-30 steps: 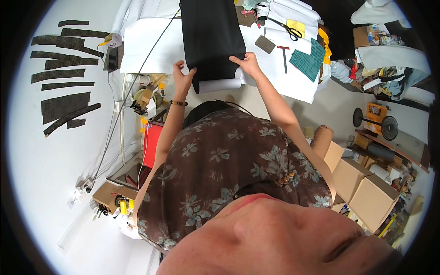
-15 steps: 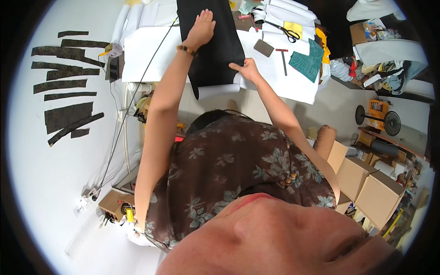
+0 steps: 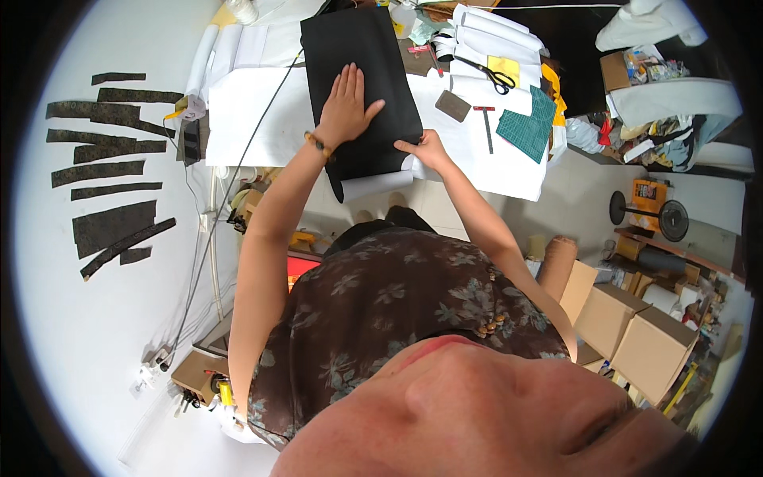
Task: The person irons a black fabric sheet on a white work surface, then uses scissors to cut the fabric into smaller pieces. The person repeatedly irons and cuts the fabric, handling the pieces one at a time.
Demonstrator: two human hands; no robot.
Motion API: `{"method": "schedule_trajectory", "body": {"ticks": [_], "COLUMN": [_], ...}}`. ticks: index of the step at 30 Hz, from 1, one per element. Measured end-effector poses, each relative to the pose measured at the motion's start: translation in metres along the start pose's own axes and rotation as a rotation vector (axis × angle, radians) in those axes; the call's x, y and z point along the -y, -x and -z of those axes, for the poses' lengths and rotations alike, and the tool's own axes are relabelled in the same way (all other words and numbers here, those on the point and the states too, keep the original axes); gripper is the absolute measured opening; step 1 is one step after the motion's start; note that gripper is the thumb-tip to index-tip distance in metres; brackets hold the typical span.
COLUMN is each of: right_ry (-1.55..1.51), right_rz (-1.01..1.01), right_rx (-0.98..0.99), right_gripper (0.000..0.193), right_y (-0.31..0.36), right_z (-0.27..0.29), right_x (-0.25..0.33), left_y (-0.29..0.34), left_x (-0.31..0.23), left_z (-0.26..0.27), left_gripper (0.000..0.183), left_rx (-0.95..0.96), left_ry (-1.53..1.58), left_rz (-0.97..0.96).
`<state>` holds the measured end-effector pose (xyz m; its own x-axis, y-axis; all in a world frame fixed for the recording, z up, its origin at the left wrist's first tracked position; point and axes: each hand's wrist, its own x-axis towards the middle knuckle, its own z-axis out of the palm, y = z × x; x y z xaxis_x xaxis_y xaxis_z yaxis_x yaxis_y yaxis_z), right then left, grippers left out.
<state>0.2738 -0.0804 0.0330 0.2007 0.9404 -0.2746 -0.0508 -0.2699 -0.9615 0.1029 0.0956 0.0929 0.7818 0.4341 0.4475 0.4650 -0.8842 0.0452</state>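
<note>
Your left hand (image 3: 344,110) flat on black sheet (image 3: 388,75), fingers extended; your right hand (image 3: 427,149) grips its right edge, thumb on top. Sheet on white paper (image 3: 258,111), near end overhanging. 2 cardboard boxes (image 3: 653,350) lower right, contents hidden.

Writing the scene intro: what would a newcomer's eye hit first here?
Probably the black sheet over white paper, top centre: left hand flat on it, right hand holding its right edge. Then the dark strips on the white wall at left, and the green mat upper right.
</note>
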Motion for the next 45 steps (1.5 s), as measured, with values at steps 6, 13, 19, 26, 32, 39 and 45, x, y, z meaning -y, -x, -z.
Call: {"method": "schedule_trajectory", "body": {"ticks": [6,13,19,26,32,39,45], "right_ry": [0.014,0.819,1.111,1.102,-0.018,-0.354,-0.415], "right_rz": [0.091,1.111,1.237,1.296,0.132,-0.010,0.024], "right_rx": [0.205,-0.031,0.252,-0.017,-0.143,0.141,0.039], "right_gripper": [0.046,0.030,0.043,0.059,0.046,0.037,0.027], "right_y": [-0.061,-0.239,-0.320,-0.326,-0.250,-0.179,-0.175], "right_z": [0.071,0.029,-0.038,-0.027,0.047,0.012,0.011], "right_x": [0.037,0.183,0.154,0.153,0.091,0.081,0.082], "left_y": [0.024,0.074,0.066,0.058,0.022,-0.008,-0.006], "left_x": [-0.022,-0.010,-0.006,-0.002,0.054,0.105,0.102], "left_z": [0.036,0.041,0.041,0.048,0.033,0.009,0.004], "left_gripper": [0.066,0.037,0.030,0.037,0.065,0.036,0.029], "left_rx": [0.124,-0.271,-0.379,-0.224,-0.029,-0.043,-0.120], "left_ry": [0.194,0.496,0.762,0.481,0.385,1.157,1.419], "left_rz": [0.203,1.293,1.414,1.409,1.405,1.156,1.187]}}
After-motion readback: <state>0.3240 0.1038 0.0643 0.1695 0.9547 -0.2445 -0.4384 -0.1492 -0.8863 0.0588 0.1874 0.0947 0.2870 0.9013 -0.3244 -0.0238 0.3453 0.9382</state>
